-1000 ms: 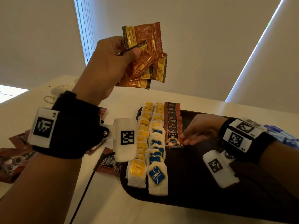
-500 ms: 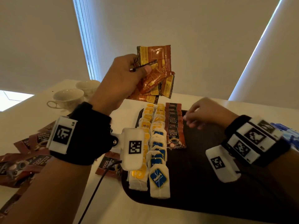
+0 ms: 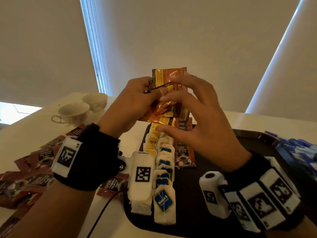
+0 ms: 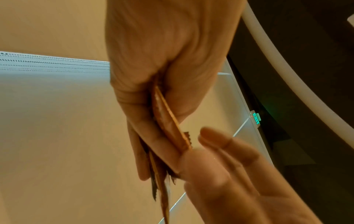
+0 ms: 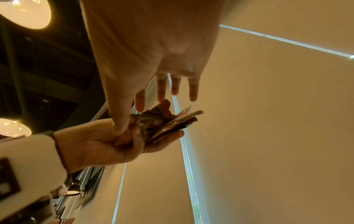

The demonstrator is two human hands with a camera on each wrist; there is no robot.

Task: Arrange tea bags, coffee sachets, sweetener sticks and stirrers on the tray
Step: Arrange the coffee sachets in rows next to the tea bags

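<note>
done: two rows of tea bags (image 3: 162,170) laid along the left side of the tray (image 3: 223,225), lower centre of the head view; one row of dark coffee sachets (image 3: 184,154) just right of them, overlapping like shingles
in hand: left hand (image 3: 127,103) grips a fanned bunch of orange-brown sachets (image 3: 169,78) above the tray's far end, thumb clamped across the bunch
right hand: right hand (image 3: 193,117) meets the bunch, thumb and forefinger at one sachet, other fingers spread wide (full pinch or just touching, cannot tell)
step: judging by this, peeling one sachet off the bunch to lay down as the next row
left: loose dark sachets (image 3: 41,162) on the tabletop (image 3: 44,131) at lower left of the frame, off the tray; right half of the tray bare; blue packets (image 3: 298,152) at its right edge, could be sweetener sticks, too blurred to say; no stirrers seen
progress: roughly a third to half, my estimate
labels: tea tag reads "Natur's"; a yellow tag starts "RELAX"; dark sachets read "D2X", "BLACK", "Coffee"; print on the held sachets too small to read
other: two cups (image 3: 73,111) at left centre; green "EXIT" sign (image 4: 255,119) at right of left wrist view
</note>
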